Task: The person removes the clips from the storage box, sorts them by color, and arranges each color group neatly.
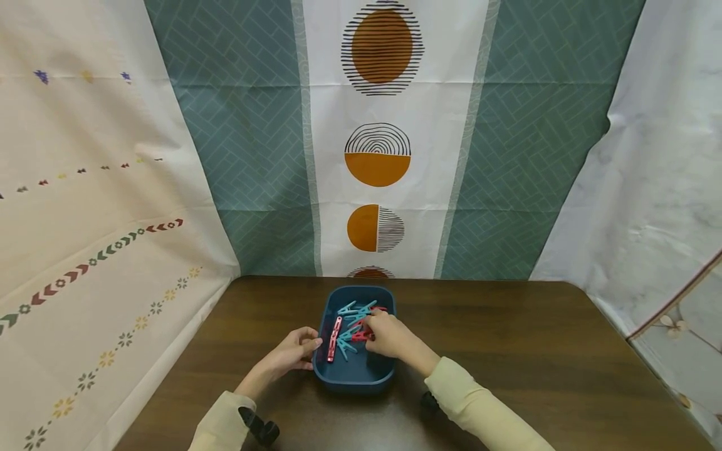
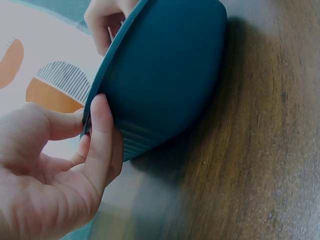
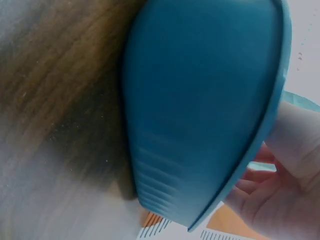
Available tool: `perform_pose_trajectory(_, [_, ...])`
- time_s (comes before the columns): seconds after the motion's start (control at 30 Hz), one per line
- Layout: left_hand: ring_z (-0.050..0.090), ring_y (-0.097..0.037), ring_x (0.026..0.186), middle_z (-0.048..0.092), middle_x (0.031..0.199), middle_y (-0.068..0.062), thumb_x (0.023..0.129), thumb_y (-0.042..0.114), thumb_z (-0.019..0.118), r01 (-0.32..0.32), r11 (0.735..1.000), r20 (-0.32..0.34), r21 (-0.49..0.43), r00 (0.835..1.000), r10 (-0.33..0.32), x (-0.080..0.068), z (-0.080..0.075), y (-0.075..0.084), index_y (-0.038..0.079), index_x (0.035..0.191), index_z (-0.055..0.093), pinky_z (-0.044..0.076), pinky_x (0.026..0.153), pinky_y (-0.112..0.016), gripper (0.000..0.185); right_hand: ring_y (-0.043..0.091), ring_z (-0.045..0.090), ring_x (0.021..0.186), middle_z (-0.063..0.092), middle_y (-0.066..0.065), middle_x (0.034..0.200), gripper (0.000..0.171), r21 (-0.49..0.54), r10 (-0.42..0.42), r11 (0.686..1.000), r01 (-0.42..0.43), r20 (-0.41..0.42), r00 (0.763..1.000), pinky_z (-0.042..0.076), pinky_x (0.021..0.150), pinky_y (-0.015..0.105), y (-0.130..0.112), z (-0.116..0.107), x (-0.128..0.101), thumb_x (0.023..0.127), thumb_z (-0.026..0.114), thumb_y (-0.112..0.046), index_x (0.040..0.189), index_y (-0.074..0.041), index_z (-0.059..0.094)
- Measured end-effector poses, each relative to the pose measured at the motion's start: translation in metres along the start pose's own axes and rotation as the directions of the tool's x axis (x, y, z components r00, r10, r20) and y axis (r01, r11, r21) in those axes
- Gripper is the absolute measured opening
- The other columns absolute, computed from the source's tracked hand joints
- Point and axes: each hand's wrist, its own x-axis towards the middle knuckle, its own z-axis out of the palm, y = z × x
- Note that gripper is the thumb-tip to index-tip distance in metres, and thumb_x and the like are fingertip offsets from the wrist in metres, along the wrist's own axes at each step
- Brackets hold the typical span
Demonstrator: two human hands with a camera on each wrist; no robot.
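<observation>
A dark blue plastic bin (image 1: 351, 374) stands on the table and holds several light blue and red clothespins. My left hand (image 1: 297, 351) pinches the bin's left rim; in the left wrist view the thumb is at the inner side and the fingers (image 2: 101, 122) lie against the outer wall. My right hand (image 1: 389, 337) reaches over the right rim, fingers bent down among the clothespins beside a red clothespin (image 1: 359, 336). Whether it grips one I cannot tell. Along the left inside wall lies another red clothespin (image 1: 334, 339), with a light blue clothespin (image 1: 345, 346) beside it.
The dark brown wooden table (image 1: 491, 357) extends to both sides of the bin. A patterned cloth (image 1: 375, 188) hangs behind its far edge, with light cloths at left and right. Black wrist straps (image 1: 258, 426) sit at the cuffs.
</observation>
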Motion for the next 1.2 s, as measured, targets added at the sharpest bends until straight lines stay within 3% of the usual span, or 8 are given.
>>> perform_pose_trajectory(0.37, [0.060, -0.014, 0.071, 0.061, 0.089, -0.009, 0.099, 0.023, 0.054, 0.027, 1.000, -0.019, 0.015, 0.999, -0.026, -0.002, 0.001, 0.002, -0.004, 0.121, 0.042, 0.054, 0.062, -0.024, 0.036, 0.012, 0.048, 0.068, 0.057, 0.006, 0.088, 0.023, 0.135, 0.009, 0.991, 0.009, -0.133, 0.991, 0.046, 0.058, 0.016, 0.007, -0.007, -0.005, 0.081, 0.074, -0.013, 0.100, -0.006, 0.064])
perform_pose_trajectory(0.57, [0.059, -0.014, 0.070, 0.061, 0.088, -0.009, 0.099, 0.025, 0.056, 0.039, 0.999, -0.031, 0.031, 0.999, -0.038, -0.003, 0.003, 0.003, -0.003, 0.122, 0.043, 0.055, 0.062, -0.025, 0.038, 0.014, 0.055, 0.073, 0.060, 0.009, 0.090, 0.024, 0.236, 0.052, 0.972, 0.004, -0.228, 0.972, 0.049, 0.060, 0.017, 0.020, -0.005, -0.008, 0.083, 0.072, -0.012, 0.104, -0.005, 0.064])
perform_pose_trajectory(0.9, [0.059, -0.013, 0.071, 0.059, 0.086, -0.006, 0.099, 0.023, 0.055, 0.037, 0.999, -0.023, 0.015, 0.999, -0.036, -0.001, 0.003, 0.002, -0.002, 0.120, 0.043, 0.055, 0.061, -0.025, 0.035, 0.025, 0.062, 0.078, 0.061, 0.010, 0.092, 0.020, 0.273, 0.088, 0.962, -0.006, -0.287, 0.954, 0.050, 0.064, 0.024, 0.035, -0.010, -0.016, 0.084, 0.070, -0.011, 0.101, -0.007, 0.063])
perform_pose_trajectory(1.2, [0.057, -0.013, 0.069, 0.054, 0.082, -0.004, 0.098, 0.025, 0.056, 0.039, 0.999, -0.021, 0.024, 0.999, -0.038, -0.004, 0.003, 0.004, -0.002, 0.120, 0.044, 0.055, 0.061, -0.025, 0.037, 0.011, 0.056, 0.074, 0.059, 0.003, 0.088, 0.016, 0.247, 0.149, 0.967, -0.063, -0.344, 0.927, 0.050, 0.066, 0.024, 0.052, -0.011, -0.023, 0.082, 0.070, -0.011, 0.096, -0.010, 0.061])
